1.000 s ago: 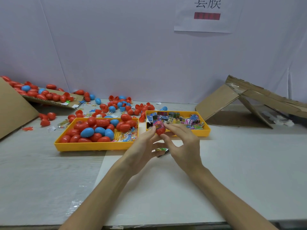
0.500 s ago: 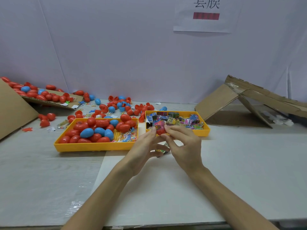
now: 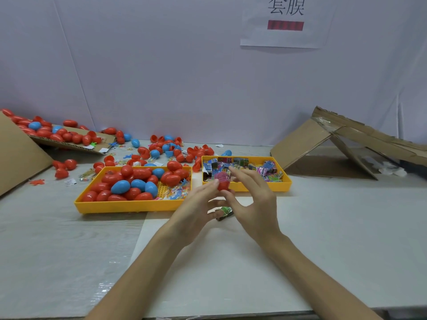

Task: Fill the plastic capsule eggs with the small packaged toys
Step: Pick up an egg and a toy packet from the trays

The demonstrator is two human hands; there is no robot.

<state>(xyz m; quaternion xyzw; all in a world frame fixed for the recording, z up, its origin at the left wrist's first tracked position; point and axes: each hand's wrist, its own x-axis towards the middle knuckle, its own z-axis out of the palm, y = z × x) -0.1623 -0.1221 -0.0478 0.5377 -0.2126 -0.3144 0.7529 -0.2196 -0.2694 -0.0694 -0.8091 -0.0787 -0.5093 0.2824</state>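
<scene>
Red capsule egg half (image 3: 223, 186) looks light, thin and stiff with a slick skin, likely to squirt out if squeezed hard, so best taken round its wall near the rim; the pink packaged toy (image 3: 221, 175) standing out of its mouth seems crinkly and should want pressing down from 12 o'clock. It sits above the table (image 3: 323, 227), yellow toy tray (image 3: 285, 181) just beyond at 12 o'clock, pinched by left hand (image 3: 196, 204) fingers (image 3: 209, 187) curled in from 9 o'clock. Right hand (image 3: 254, 199) fingers (image 3: 241, 176) are loosely spread, gripping nothing, index tip just beside the toy at 3 o'clock; thumb contact with the egg I cannot tell
</scene>
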